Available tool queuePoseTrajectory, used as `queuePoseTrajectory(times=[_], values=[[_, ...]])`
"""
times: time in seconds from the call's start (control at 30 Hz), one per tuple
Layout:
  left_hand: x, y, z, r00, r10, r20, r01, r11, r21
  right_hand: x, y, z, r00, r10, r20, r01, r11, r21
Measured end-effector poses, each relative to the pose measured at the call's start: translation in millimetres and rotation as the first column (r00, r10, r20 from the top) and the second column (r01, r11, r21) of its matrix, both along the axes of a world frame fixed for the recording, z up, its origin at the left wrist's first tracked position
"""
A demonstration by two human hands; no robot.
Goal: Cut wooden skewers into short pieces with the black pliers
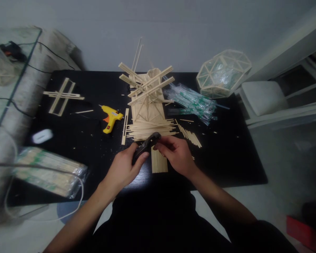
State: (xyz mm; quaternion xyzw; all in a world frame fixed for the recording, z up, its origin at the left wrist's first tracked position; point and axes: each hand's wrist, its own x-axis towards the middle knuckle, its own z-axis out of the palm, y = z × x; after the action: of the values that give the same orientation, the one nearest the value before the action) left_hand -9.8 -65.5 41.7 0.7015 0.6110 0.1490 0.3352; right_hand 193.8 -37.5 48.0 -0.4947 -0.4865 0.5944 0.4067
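My left hand (125,165) is wrapped round a black pliers-like tool (147,144), its head pointing up and to the right. The fingers of my right hand (177,151) are pinched together at the tool's head; whatever they hold is too small or hidden to make out. Just beyond the tool lies a pile of loose thin wooden sticks (150,129). Below both hands a flat panel of joined sticks (159,163) rests on the table. Behind the pile stands a structure of crossed sticks (147,86) on a stick base.
A yellow glue gun (110,117) lies left of the structure, near a crossed stick frame (61,96). Plastic wrappers (192,102), short cut sticks (191,135) and a faceted frame (223,73) are on the right. A bag of sticks (51,170) and a white cable occupy the front left.
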Motion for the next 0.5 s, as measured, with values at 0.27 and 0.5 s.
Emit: queuePoseTrajectory(times=[0.27, 0.5], values=[[1.3, 1.6, -2.7, 0.999, 0.014, -0.042, -0.015, 1.000, -0.007, -0.5, -0.5, -8.6, 0.999, 0.004, 0.040, -0.005, 1.000, 0.022], [1.3, -0.8, -9.4, 0.999, 0.009, -0.048, -0.006, 0.999, 0.052, 0.5, -5.6, -12.9, 0.997, 0.000, 0.073, -0.006, 0.997, 0.076]])
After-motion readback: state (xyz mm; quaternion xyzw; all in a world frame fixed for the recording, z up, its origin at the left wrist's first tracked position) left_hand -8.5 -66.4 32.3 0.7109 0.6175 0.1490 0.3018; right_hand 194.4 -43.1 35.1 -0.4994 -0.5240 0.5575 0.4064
